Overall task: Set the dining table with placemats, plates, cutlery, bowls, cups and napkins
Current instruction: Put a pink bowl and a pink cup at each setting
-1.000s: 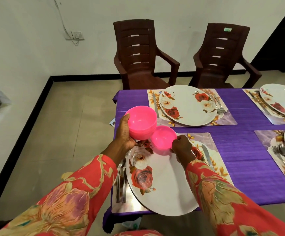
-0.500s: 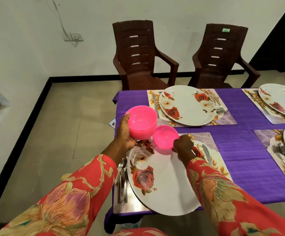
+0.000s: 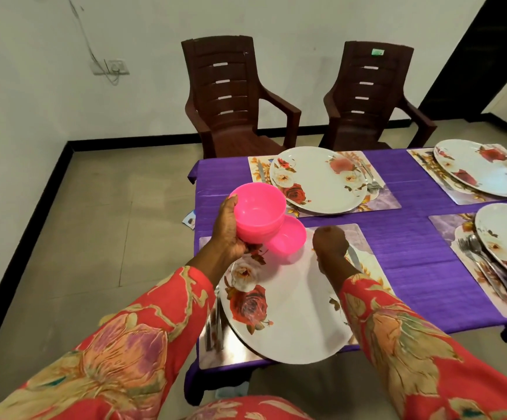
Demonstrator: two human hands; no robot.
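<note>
Left hand point(image 3: 228, 231) grips a nested stack of pink bowls point(image 3: 258, 213), glossy round plastic, held above the tabletop point(image 3: 412, 262) (purple ribbed cloth). Single pink bowl point(image 3: 285, 241) sits on the far rim of the near plate point(image 3: 288, 301), white with rose print, on a glossy placemat point(image 3: 364, 256). Right hand point(image 3: 331, 244) beside it, fingers curled, holding nothing visible. Two brown slatted plastic chairs point(image 3: 234, 98) behind; green sticker point(image 3: 377, 52) unreadable.

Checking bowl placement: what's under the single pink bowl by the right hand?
The single pink bowl sits on the far rim of the nearest floral plate, which lies on a placemat. The plate pattern beneath the bowl is covered.
</note>
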